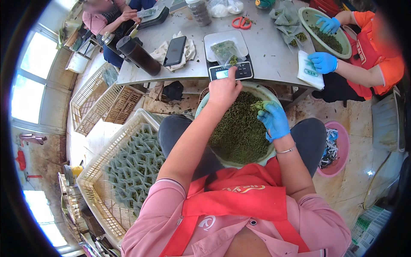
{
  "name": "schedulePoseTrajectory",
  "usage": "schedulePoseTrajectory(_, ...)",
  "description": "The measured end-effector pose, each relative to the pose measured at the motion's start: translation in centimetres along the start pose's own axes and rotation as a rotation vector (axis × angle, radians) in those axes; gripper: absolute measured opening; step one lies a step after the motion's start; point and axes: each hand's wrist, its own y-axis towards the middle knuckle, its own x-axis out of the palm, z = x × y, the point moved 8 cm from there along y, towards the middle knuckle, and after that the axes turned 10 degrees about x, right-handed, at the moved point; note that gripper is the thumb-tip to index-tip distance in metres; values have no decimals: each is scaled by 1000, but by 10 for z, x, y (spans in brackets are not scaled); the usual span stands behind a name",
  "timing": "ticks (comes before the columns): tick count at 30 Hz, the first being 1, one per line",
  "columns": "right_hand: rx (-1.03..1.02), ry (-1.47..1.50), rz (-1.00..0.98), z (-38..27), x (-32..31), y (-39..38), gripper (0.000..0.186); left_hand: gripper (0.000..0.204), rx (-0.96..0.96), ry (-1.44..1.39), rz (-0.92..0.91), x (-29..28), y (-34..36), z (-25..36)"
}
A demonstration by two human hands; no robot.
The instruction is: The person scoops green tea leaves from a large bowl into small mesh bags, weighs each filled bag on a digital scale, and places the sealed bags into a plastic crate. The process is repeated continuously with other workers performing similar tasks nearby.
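Note:
On the table a small digital scale (pixel 245 70) carries a clear plastic bag (pixel 223 49) with green clusters in it. My bare left hand (pixel 225 89) reaches over the scale's near panel, its fingertips closed at the bag's near edge. My right hand (pixel 274 120), in a blue glove, pinches a small bunch of green peppercorns (pixel 257 105). It hovers over a large round tub (pixel 201 105) between my knees. Loose green peppercorns (pixel 239 132) fill much of the tub.
A crate (pixel 92 175) of filled bags stands at my left, a pink basin (pixel 342 147) at my right. The table holds a dark flask (pixel 139 55), a phone (pixel 175 50) and red scissors (pixel 242 22). A blue-gloved co-worker (pixel 370 64) works at right; another person (pixel 102 17) sits far left.

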Motion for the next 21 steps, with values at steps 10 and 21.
schedulePoseTrajectory(10,9,-1,-84,1,-1,3,10,40,-79,103,-63,3,18,-8)
schedulePoseTrajectory(21,-6,27,-77,-3,-2,-1,11,17,44,120,106,-9,18,-5)
